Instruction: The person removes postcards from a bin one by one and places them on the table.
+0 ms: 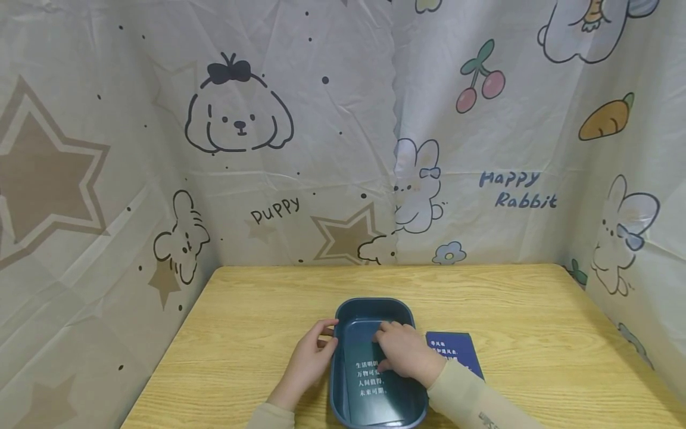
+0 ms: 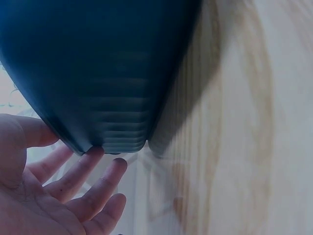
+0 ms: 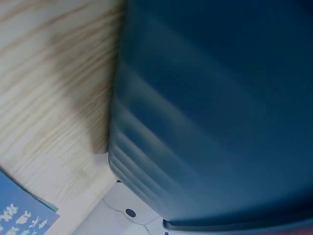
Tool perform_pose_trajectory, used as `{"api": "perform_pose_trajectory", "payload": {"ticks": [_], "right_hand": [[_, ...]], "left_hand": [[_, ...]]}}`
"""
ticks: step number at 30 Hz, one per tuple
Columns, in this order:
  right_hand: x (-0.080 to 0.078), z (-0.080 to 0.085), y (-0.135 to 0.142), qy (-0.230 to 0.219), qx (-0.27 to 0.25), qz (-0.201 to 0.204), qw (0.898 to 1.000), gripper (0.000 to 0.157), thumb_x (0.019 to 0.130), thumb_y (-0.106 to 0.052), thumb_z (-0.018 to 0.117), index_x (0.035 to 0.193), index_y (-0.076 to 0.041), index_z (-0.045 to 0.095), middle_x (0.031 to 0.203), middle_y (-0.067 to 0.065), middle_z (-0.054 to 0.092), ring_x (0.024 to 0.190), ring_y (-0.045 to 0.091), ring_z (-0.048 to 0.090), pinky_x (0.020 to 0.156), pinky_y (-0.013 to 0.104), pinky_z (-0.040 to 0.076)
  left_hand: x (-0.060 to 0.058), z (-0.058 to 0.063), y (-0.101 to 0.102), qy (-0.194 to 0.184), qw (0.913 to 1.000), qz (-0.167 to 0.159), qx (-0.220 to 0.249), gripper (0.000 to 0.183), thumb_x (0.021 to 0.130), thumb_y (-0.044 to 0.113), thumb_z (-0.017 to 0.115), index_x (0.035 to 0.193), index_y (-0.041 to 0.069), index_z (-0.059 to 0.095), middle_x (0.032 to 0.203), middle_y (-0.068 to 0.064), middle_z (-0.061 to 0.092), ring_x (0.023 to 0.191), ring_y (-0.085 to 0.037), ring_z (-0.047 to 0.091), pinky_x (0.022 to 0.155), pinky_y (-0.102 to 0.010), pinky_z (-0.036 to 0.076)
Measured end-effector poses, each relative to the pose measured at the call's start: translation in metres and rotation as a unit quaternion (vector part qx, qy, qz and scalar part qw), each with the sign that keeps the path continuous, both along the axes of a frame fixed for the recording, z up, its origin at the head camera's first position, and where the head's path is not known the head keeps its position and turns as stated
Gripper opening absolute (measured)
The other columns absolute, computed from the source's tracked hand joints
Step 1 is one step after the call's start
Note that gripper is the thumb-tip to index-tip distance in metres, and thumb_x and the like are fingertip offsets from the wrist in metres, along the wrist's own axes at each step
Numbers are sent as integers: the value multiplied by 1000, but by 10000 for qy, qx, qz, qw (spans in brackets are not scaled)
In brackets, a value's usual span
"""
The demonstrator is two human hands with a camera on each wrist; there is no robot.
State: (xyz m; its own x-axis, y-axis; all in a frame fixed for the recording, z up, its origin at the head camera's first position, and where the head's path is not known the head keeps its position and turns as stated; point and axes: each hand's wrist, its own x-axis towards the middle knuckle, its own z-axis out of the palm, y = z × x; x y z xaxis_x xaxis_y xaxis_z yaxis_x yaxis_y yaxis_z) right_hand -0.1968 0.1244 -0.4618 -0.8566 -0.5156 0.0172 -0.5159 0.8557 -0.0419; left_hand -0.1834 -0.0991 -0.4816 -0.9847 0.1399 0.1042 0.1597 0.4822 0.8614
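A dark teal plastic bin (image 1: 339,387) stands on the table, its long side running away from me. Inside lies a dark green notebook (image 1: 370,411) with white writing on its cover, slightly aslant. My right hand (image 1: 404,351) reaches over the bin's right rim and grips the notebook's upper right part with curled fingers; the exact contact is partly hidden. On the outer left side, my left hand (image 1: 313,354) touches the bin with loosely spread fingers (image 2: 110,174). The bin's ribbed wall (image 2: 124,129) fills much of the left wrist view.
A blue notebook (image 1: 466,348) with white writing lies right of the bin, partly covered by the right forearm. The wood-grain table (image 1: 257,322) ends at a printed cloth curtain (image 1: 300,179) hanging behind and on both sides.
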Motion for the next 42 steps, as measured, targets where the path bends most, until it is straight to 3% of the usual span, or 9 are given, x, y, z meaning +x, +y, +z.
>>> {"api": "perform_pose_trajectory", "payload": {"ticks": [22, 42], "right_hand": [[-2, -1, 1, -86, -176, 1, 9998, 52, 73, -40, 93, 112, -11, 74, 109, 6, 71, 100, 24, 67, 84, 41, 56], [-2, 3, 4, -169, -753, 88, 9970, 50, 71, -32, 95, 105, -12, 65, 103, 4, 68, 92, 22, 62, 81, 43, 54]], "left_hand": [[-2, -1, 1, -12, 10000, -11, -35, 37, 101, 10, 60, 138, 11, 60, 121, -15, 68, 101, -29, 69, 80, -40, 60], [-2, -3, 0, -88, 9999, -34, -47, 37, 101, 10, 60, 138, 10, 60, 120, -16, 67, 100, -28, 68, 82, -40, 59]]}}
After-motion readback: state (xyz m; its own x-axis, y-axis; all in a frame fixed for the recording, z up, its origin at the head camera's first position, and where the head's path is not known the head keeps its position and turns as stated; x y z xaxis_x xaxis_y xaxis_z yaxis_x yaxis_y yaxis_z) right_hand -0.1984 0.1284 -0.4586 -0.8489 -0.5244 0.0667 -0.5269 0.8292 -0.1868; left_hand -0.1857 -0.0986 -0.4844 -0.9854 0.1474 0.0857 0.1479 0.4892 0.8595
